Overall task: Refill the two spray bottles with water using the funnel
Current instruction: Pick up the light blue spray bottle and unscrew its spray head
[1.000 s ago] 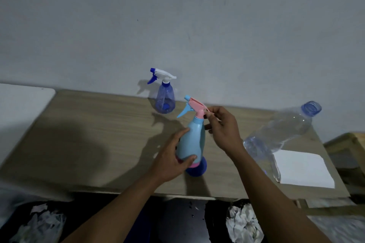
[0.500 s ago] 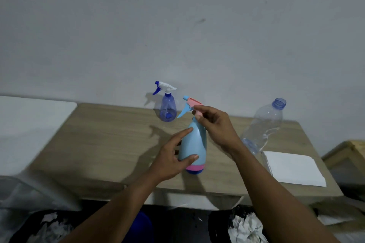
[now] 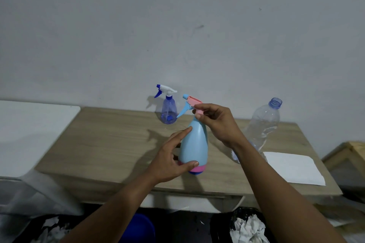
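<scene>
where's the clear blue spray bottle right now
In the head view the clear blue spray bottle stands upright at the back of the wooden table, near the wall, just behind and left of the light blue spray bottle.

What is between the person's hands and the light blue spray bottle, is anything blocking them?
Nothing visible does. The left hand already holds the body of the light blue spray bottle, and the right hand pinches its pink spray head. The purple spray bottle stands apart behind.
</scene>
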### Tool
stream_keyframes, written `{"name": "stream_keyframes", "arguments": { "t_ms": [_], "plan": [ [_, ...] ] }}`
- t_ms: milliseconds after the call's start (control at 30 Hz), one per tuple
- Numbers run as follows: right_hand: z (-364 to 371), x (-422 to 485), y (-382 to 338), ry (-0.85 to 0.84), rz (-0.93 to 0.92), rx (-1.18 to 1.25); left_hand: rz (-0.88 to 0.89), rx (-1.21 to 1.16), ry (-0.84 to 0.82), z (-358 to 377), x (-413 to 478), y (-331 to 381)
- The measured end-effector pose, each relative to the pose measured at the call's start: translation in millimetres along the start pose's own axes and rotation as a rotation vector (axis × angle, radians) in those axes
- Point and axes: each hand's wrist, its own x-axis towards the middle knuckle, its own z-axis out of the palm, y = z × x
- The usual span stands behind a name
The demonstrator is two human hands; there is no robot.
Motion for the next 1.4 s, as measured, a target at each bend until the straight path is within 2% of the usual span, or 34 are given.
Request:
{"name": "stream_keyframes", "arguments": {
  "t_ms": [133, 433, 567, 700, 900, 1067, 1200, 1400],
  "plan": [
    [1.1, -4.2, -2.9, 0.004, 0.004, 0.056, -0.033, -0.032, -0.073, -2.9, -3.4, 0.2],
    [-1.5, -8.9, -9.8, -0.038, 0.019, 0.147, -0.063, -0.076, -0.084, -4.3, -6.0, 4.4],
    [-1.3, -10.1, -11.9, -0.037, 0.006, 0.120, -0.053, -0.095, -0.076, -2.8, -3.5, 4.1],
    [3.6, -7.8, -11.8, 0.002, -0.023, -0.007, -0.049, -0.093, -0.064, -1.1, 0.4, 3.5],
    [0.9, -7.4, -18.5, -0.028, -0.005, 0.026, -0.044, -0.098, -0.045, -5.2, 0.8, 4.4],
    [5.5, -6.6, -21.3, 0.040, -0.048, -0.044, -0.029, -0.084, -0.042, -4.9, 2.9, 7.7],
    [3.7, -6.9, -23.8, 0.017, -0.035, 0.042, -0.022, -0.069, -0.036, -5.0, 3.1, 9.5],
    [5.5, -7.2, -27.7, 0.058, -0.074, -0.052, -0.008, -0.040, -0.043, -5.9, 3.7, 13.6]
  ]
}}
